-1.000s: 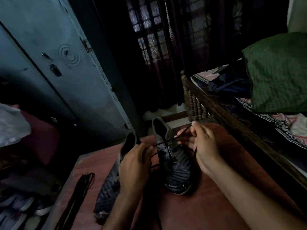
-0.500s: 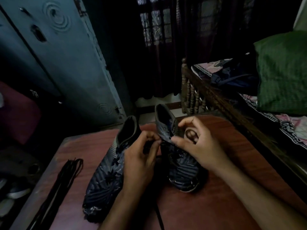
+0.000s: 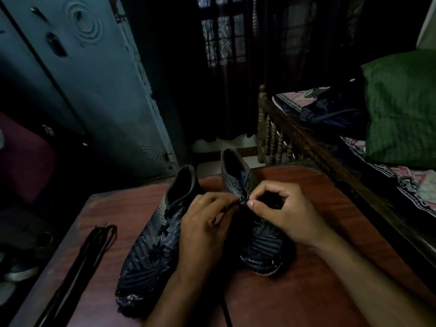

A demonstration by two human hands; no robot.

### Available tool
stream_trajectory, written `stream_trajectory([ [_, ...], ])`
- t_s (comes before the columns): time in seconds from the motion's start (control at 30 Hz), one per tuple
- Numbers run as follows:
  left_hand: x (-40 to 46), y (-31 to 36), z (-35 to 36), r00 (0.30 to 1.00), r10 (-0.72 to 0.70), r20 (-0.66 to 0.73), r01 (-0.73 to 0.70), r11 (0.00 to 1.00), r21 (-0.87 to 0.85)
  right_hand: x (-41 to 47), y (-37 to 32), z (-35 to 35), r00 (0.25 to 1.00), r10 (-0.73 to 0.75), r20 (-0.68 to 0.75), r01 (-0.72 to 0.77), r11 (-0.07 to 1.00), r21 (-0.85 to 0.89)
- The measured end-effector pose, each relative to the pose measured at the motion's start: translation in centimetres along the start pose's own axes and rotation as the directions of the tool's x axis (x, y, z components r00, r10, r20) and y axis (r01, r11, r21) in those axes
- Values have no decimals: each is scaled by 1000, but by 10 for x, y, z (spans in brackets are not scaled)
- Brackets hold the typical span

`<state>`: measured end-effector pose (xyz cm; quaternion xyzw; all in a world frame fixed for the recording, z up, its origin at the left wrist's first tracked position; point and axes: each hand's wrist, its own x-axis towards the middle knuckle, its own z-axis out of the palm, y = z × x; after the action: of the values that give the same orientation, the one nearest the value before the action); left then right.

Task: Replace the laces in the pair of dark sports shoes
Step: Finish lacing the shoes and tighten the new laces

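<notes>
No text, label, brand or number can be read anywhere in this dim view

Left hand (image 3: pixel 207 223) covers the inner side of the left shoe (image 3: pixel 151 246); right hand (image 3: pixel 283 215) hides the laced middle of the right shoe (image 3: pixel 262 246). Where the fingertips meet, the lace (image 3: pixel 243 201) is too dark and small to trace, and which eyelet it enters cannot be told. A dark strand (image 3: pixel 226 313) below the wrists runs off the bottom edge. The spare lace bundle (image 3: pixel 77 267) is cut by the lower left edge, its ends unseen. Both forearms leave the picture. The table (image 3: pixel 306 291) is cropped at the bottom.
</notes>
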<state>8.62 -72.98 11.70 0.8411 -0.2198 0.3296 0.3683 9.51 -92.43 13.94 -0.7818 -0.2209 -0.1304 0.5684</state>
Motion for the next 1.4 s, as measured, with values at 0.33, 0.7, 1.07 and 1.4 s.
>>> stream_trajectory([
  [0.33,2,0,0,987,-130,-97,134,990,36,1,3,-2,999,-39,-2,39,997,-72],
  [0.7,2,10,6,935,-353,-29,321,878,-355,4,24,1,998,61,-17,-63,939,-339],
  [1.07,0,9,13,983,-181,-10,174,958,-226,2,12,-5,994,101,49,-65,874,-482],
  [1.4,-3,9,14,958,-267,108,286,919,-270,2,15,-7,994,100,42,-74,908,-413],
])
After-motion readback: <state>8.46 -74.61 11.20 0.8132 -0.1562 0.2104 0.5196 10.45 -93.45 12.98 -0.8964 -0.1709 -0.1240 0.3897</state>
